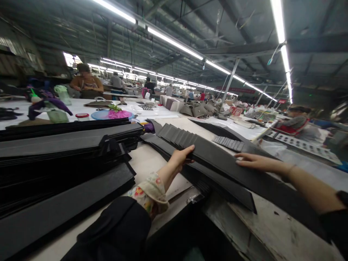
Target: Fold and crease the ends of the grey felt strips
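Observation:
My left hand (181, 158) grips the near edge of a fanned stack of long dark grey strips (217, 158), thumb on top and fingers partly hidden underneath. Farther along, my right hand (252, 161) rests its outstretched fingers on the top strip near the far edge; its thumb is not clearly visible. The strips slant from the table's middle toward the lower right. Below them lies another dark strip bundle (225, 185). What the strips are made of cannot be told.
Large piles of black and grey strips (67, 139) lie to the left. Behind them are a blue tray (99, 115) with a pink item, a red-lidded jar (82, 116) and a green jug (62, 95). Several people work at other tables; one (87, 83) sits at the back left.

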A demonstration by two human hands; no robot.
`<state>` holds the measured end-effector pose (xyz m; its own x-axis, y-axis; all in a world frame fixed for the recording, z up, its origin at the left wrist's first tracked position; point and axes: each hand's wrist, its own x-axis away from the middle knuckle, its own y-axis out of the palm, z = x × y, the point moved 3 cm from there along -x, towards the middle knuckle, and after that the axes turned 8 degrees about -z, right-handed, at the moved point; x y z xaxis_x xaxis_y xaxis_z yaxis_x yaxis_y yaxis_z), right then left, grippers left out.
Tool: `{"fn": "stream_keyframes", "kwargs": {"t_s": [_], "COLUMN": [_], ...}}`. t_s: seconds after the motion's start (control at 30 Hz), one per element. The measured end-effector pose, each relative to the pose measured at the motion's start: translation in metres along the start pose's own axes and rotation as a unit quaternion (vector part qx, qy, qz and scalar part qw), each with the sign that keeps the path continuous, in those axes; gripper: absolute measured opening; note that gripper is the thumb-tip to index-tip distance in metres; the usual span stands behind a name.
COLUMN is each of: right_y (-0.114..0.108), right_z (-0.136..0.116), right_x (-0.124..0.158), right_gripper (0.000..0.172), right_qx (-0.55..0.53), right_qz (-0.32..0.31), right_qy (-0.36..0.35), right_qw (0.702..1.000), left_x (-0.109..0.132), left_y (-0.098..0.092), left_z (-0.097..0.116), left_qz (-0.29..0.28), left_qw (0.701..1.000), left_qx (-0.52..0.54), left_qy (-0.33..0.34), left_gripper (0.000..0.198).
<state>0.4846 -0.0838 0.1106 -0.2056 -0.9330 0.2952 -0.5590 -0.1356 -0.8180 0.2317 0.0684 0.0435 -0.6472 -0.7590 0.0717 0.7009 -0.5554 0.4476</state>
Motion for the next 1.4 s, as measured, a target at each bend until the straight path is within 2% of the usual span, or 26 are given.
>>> {"fn": "stream_keyframes", "kwargs": {"t_s": [0.03, 0.1, 0.2, 0.33, 0.4, 0.5, 0.6, 0.67, 0.77, 0.83, 0.97, 1.1, 1.23, 1.4], "right_y": [0.016, 0.042, 0.064, 0.086, 0.098, 0.111, 0.115, 0.115, 0.117, 0.118, 0.120, 0.120, 0.122, 0.121], "right_z": [0.007, 0.010, -0.014, -0.060, -0.072, -0.074, -0.071, -0.070, -0.073, -0.075, -0.076, -0.076, -0.080, -0.085], "right_x": [-0.015, -0.041, -0.068, -0.094, -0.103, -0.107, -0.106, -0.105, -0.104, -0.103, -0.102, -0.101, -0.097, -0.092], "right_gripper": [0.068, 0.070, 0.071, 0.082, 0.082, 0.080, 0.083, 0.087, 0.089, 0.087, 0.085, 0.084, 0.080, 0.075], "right_qx": [0.026, 0.055, 0.080, 0.146, 0.162, 0.194, 0.229, 0.243, 0.251, 0.250, 0.248, 0.250, 0.260, 0.263], "right_qz": [-0.039, -0.053, 0.008, 0.036, 0.039, 0.057, 0.063, 0.054, 0.054, 0.067, 0.078, 0.080, 0.104, 0.110], "right_qy": [0.004, -0.032, -0.115, -0.208, -0.216, -0.197, -0.179, -0.171, -0.167, -0.165, -0.160, -0.165, -0.168, -0.178], "right_qw": [0.999, 0.997, 0.990, 0.967, 0.962, 0.959, 0.955, 0.953, 0.952, 0.952, 0.952, 0.951, 0.945, 0.942], "left_x": [-0.009, -0.023, -0.033, -0.036, -0.034, -0.029, -0.025, -0.024, -0.024, -0.026, -0.034, -0.036, -0.037, -0.038], "left_y": [-0.009, -0.026, -0.039, -0.042, -0.050, -0.075, -0.105, -0.120, -0.128, -0.129, -0.141, -0.148, -0.146, -0.143], "left_z": [-0.010, -0.028, -0.045, -0.048, -0.045, -0.036, -0.023, -0.014, 0.000, 0.002, -0.006, -0.014, -0.020, -0.024], "left_qz": [0.016, 0.043, 0.056, 0.041, 0.027, 0.032, 0.084, 0.142, 0.211, 0.207, 0.193, 0.186, 0.159, 0.148], "left_qw": [1.000, 0.998, 0.996, 0.995, 0.993, 0.991, 0.987, 0.974, 0.914, 0.889, 0.918, 0.944, 0.967, 0.978], "left_qx": [-0.010, -0.025, -0.040, -0.061, -0.074, -0.103, -0.133, -0.172, -0.296, -0.347, -0.312, -0.242, -0.163, -0.114], "left_qy": [-0.017, -0.045, -0.063, -0.070, -0.082, -0.082, -0.036, 0.028, 0.179, 0.215, 0.151, 0.127, 0.113, 0.094], "left_gripper": [0.038, 0.040, 0.040, 0.040, 0.039, 0.038, 0.042, 0.052, 0.066, 0.056, 0.023, 0.032, 0.042, 0.044]}}
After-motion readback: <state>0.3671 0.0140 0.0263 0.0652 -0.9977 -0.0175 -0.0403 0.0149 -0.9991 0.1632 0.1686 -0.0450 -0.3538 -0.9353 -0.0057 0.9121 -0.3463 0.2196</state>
